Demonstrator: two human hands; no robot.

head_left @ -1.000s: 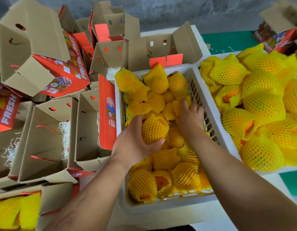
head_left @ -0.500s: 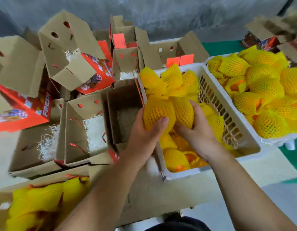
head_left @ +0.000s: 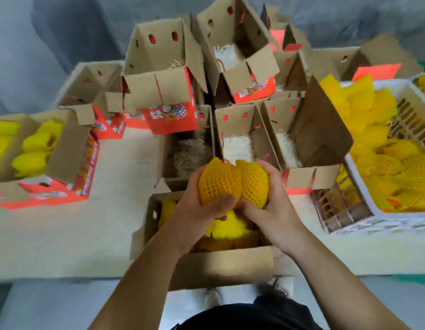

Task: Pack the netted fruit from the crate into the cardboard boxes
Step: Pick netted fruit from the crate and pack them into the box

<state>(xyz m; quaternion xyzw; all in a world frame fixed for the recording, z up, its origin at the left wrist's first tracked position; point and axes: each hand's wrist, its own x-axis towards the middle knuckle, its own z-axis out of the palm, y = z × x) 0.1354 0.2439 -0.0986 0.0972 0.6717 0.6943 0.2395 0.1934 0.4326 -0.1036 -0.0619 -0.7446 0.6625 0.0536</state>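
Left hand (head_left: 202, 208), right hand (head_left: 275, 210) each grip netted fruit (head_left: 218, 184) above box (head_left: 221, 263).

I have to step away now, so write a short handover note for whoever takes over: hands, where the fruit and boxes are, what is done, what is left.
Left hand grips one netted fruit; right hand grips a second fruit, the two pressed side by side above the near box.
Near box already holds some netted fruit. The far-left box is filled.
Three open boxes just behind hold only padding.
White crate on the right still has plenty of fruit.
Left: set these two down, then keep filling the boxes from the crate.
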